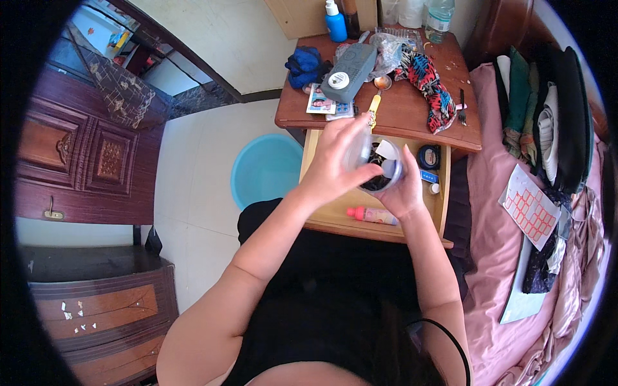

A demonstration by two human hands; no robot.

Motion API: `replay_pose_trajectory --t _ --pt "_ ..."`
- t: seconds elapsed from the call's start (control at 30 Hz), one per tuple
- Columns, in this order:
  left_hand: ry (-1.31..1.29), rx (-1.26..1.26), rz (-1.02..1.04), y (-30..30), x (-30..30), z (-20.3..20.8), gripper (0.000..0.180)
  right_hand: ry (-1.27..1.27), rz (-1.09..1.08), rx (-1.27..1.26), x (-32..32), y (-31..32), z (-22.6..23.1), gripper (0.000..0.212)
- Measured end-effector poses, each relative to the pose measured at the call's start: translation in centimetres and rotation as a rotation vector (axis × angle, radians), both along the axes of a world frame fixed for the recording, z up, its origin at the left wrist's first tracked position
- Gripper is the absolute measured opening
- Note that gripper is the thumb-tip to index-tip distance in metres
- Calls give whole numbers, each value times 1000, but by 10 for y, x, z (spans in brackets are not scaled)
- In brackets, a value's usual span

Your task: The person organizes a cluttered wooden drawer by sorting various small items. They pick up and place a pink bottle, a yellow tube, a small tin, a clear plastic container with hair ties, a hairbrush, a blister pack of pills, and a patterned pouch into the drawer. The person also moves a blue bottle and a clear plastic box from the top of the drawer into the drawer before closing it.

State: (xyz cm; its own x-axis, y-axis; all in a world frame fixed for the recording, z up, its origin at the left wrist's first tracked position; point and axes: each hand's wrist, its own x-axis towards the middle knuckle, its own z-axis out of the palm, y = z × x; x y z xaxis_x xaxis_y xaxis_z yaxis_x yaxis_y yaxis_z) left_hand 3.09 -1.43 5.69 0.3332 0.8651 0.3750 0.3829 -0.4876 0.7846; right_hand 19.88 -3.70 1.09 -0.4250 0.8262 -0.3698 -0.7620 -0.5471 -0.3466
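Over the pulled-out wooden drawer (327, 211), my right hand (408, 190) is wrapped around a round clear plastic jar (394, 183). Dark small items and a white piece show inside it. My left hand (336, 157) grips a clear round lid (356, 153) held tilted beside the jar's mouth, its thumb reaching over the jar. Whether lid and jar touch, I cannot tell. Below the hands in the drawer lies a small bottle with a pink cap (372, 215). Right of the jar sit a dark round case (429, 157), a blue packet (427, 175) and a white cap (434, 188).
On the brown tabletop (393, 116) are a grey device (353, 69), a yellow-handled spoon (375, 103), patterned cloth (432, 87) and a blue pump bottle (335, 24). A light-blue basin (265, 168) stands on the floor at left. A pink-covered bed (486, 257) borders the right.
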Motion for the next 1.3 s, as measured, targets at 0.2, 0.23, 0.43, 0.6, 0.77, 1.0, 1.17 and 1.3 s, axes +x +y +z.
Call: replay_pose_trajectory --t 0.2,0.23,0.43,0.6,0.77,1.0,1.17,1.3 --pt "312 212 161 -21 27 -3 80 80 -29 92 -8 -3 -3 59" --pt "328 215 157 -24 29 -2 79 60 -34 117 -9 -3 -4 59" --pt "264 225 184 -19 32 -15 76 -7 -70 150 -14 -2 -9 59" --pt "189 199 152 -16 34 -18 73 -79 -106 274 -13 -3 -17 56" --pt "184 186 139 -18 36 -11 68 -152 -221 366 -14 -2 -21 60" --pt "8 25 147 -21 39 -10 65 -460 -302 525 -13 -5 -16 60" --pt "68 240 220 -27 46 -23 60 -335 -326 489 -17 -8 -9 59" --pt "188 385 155 -26 52 -22 60 -125 -324 425 -7 -13 -5 59"
